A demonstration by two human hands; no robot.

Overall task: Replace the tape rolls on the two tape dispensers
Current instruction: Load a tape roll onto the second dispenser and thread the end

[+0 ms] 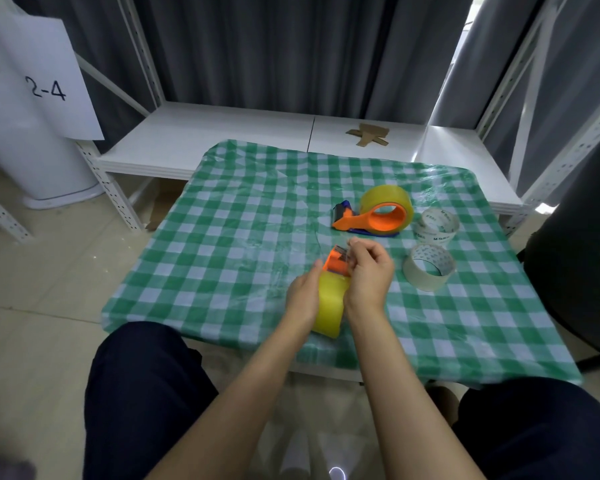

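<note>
An orange plastic tape dispenser [335,263] with a fat yellow tape roll [329,303] on it is held up just over the near edge of the green checked table [222,237]. The left hand [303,296] grips it from the side, and the right hand [369,271] pinches its front end with curled fingertips. Farther back on the table lies a second orange dispenser [374,220] with its own yellow roll [388,195], and two pale, see-through tape rolls [429,266] sit to the right.
</note>
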